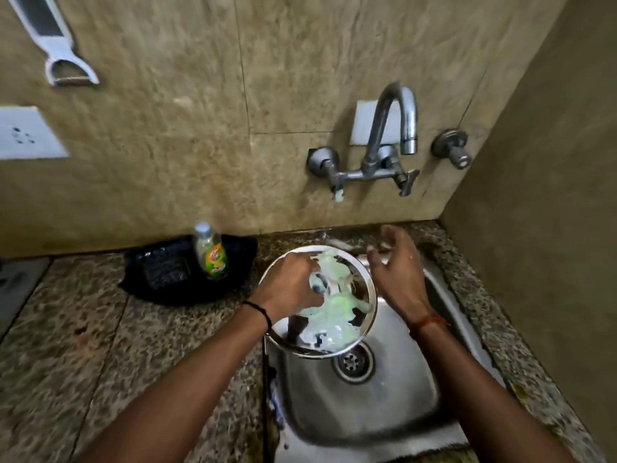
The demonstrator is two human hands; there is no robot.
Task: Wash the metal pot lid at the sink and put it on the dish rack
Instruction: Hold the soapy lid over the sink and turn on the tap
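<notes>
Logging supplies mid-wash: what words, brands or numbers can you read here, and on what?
No text reads clearly in this view.
Bottle on the black tray: red, green and yellow label, lettering too blurred to read.
Wall socket plate: only holes, no lettering seen.
Lid, tap, sink: no markings visible.

A speckled granite countertop (100, 345) runs along the tiled wall, with thin dark seams crossing its surface. A stainless steel sink (444, 295) is set into it at the right, its round drain (352, 362) near the middle of the basin. At the back of the counter, just left of the sink, sits a black tray (160, 272), and a dish soap bottle (212, 253) with a green and red label stands upright in what appears to be its right part.
</notes>
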